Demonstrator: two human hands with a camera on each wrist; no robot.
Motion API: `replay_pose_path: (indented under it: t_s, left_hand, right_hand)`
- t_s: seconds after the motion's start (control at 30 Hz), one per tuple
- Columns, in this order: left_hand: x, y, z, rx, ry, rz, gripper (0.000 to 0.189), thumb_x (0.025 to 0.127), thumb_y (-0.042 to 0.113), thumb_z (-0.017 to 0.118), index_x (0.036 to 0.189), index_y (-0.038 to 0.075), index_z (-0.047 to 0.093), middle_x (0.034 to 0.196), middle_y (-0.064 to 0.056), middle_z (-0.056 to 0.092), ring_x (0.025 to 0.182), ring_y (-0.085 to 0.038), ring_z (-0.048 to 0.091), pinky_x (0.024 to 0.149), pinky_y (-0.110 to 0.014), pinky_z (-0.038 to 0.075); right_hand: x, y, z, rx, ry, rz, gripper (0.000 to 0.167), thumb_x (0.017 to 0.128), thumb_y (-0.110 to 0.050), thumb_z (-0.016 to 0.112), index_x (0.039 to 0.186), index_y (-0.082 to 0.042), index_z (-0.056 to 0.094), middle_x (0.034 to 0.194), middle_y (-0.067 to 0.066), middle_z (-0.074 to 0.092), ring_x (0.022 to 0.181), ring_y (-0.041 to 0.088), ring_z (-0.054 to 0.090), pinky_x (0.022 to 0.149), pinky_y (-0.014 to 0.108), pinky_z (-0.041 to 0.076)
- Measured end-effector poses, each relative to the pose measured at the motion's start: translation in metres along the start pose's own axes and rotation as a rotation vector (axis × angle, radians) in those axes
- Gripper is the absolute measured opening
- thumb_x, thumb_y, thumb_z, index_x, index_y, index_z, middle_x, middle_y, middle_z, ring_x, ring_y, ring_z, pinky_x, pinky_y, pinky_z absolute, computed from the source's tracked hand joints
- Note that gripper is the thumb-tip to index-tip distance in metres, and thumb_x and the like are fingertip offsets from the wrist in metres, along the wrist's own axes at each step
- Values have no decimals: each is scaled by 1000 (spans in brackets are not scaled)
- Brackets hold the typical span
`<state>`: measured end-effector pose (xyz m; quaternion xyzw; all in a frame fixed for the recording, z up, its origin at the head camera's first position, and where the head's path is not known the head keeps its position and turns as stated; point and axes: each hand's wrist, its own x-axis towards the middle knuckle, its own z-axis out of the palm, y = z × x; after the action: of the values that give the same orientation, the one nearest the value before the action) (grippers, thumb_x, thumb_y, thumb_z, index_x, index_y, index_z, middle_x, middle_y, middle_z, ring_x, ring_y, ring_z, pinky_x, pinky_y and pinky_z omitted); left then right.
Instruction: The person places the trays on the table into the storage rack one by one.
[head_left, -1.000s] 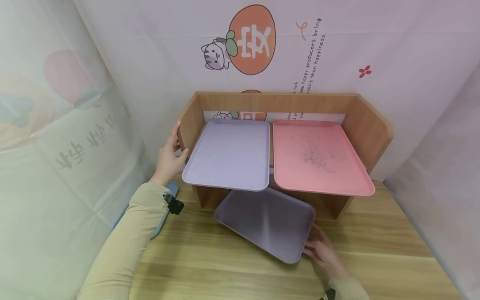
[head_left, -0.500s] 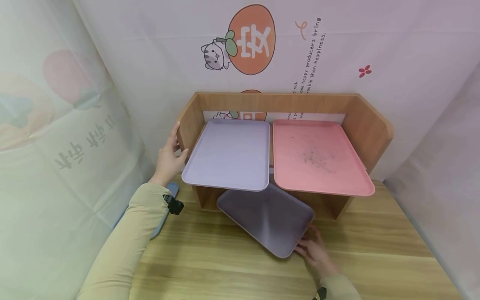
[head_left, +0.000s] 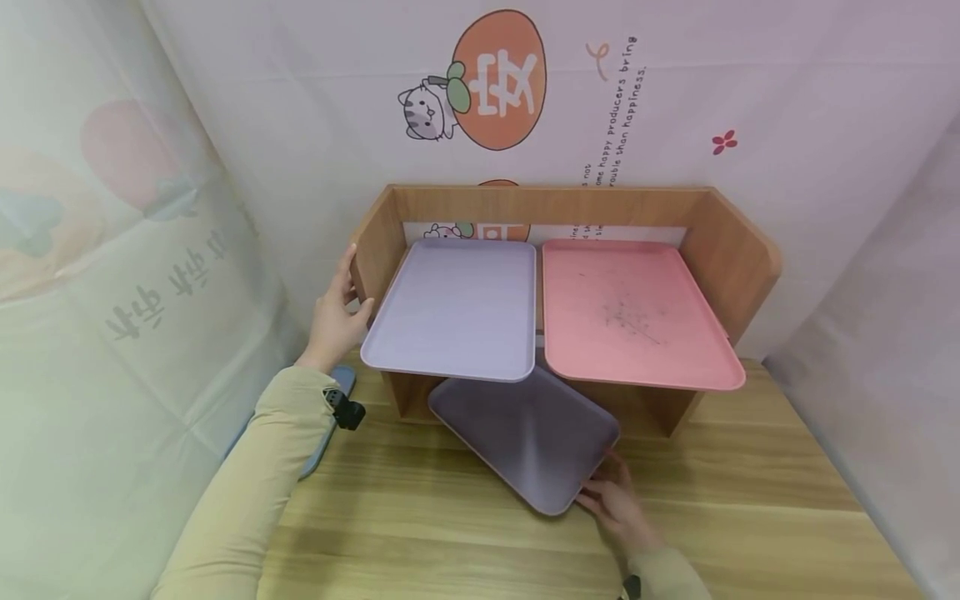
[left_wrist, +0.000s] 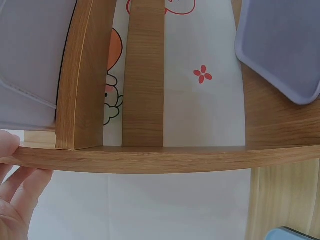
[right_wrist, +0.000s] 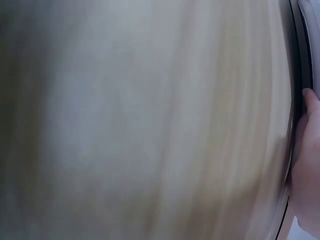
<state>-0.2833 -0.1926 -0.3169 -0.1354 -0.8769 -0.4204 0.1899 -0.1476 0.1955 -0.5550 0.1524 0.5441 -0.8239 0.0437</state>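
In the head view a two-level wooden desk shelf stands at the back of the table. My left hand grips its left side panel, thumb on the inner face and fingers outside; the left wrist view shows the panel's edge between them. Below the upper level a greyish-purple tray lies askew, its far end partly hidden under the trays above. With my right hand I hold its right edge. The right wrist view is blurred, with the hand at the tray's rim on the far right.
On the upper level a lavender tray and a dark-marked pink tray lie side by side, jutting over the front. A blue flat object lies partly hidden behind the left forearm. Printed cloth walls enclose the wood-grain table.
My right hand has moved left, and the lower tray has turned with it, its near right corner shifting left. The left hand stays on the side panel.
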Motion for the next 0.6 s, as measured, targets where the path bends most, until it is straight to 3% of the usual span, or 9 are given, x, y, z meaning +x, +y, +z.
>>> replay_pose_path:
  t_s: [0.17, 0.4, 0.5, 0.6]
  left_hand:
    - [0, 0, 0, 2, 4, -1, 84, 91, 1, 56, 152, 36, 9, 141, -29, 41, 117, -48, 52, 89, -56, 49]
    - [0, 0, 0, 0, -1, -5, 84, 92, 1, 55, 152, 36, 9, 142, -29, 41, 117, -48, 52, 90, -56, 49]
    - [0, 0, 0, 1, -1, -8, 84, 92, 1, 55, 152, 36, 8, 142, -29, 41, 118, -48, 52, 90, -56, 48]
    - [0, 0, 0, 3, 1, -9, 83, 92, 1, 55, 151, 37, 9, 142, -29, 41, 118, -48, 52, 90, -56, 49]
  right_hand:
    - [-1, 4, 9, -30, -8, 1, 69, 84, 20, 41, 137, -9, 7, 109, 18, 41, 80, 14, 61, 72, 29, 59]
    - [-3, 10, 21, -50, 5, 21, 63, 84, 19, 44, 129, -8, 11, 100, 15, 45, 77, 16, 62, 73, 35, 59]
    - [-5, 12, 24, -62, -22, 39, 58, 85, 17, 44, 127, -8, 12, 93, 10, 50, 77, 15, 61, 74, 34, 58]
    - [-8, 11, 25, -63, -99, 72, 53, 88, 12, 44, 123, -10, 11, 89, 5, 55, 80, 14, 63, 79, 33, 57]
